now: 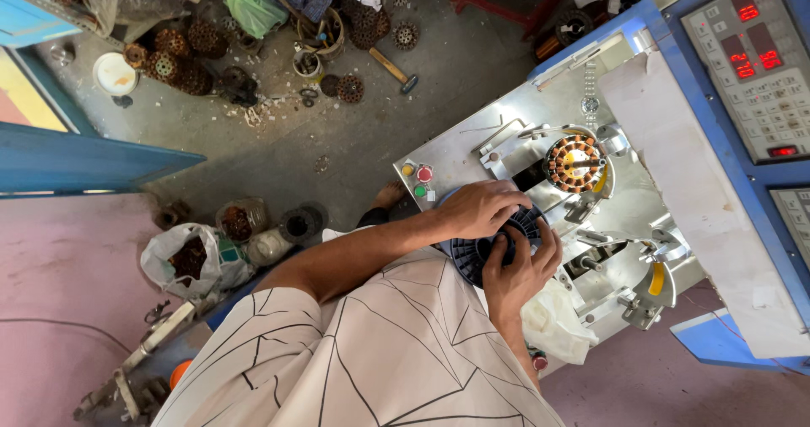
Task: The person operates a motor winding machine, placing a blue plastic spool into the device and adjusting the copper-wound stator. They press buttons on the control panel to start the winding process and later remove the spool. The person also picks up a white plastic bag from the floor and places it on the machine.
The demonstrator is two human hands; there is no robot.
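My left hand (479,208) lies over the top of a dark round ribbed disc (472,254) with a centre hole, held at the front edge of a metal machine table (460,161). Gripping the same disc from the near side is my right hand (519,268), fingers curled over its rim. Both hands hide most of the disc. Just beyond them, a round core wound with copper wire (574,164) sits on the machine's fixture.
Yellow, red and green push buttons (419,178) sit at the table's corner. A blue control panel (751,56) with red lit digits stands at the right. A white cloth (553,321) lies by my right wrist. Rusty round cores (173,60), a hammer (392,68) and bags (190,258) litter the floor.
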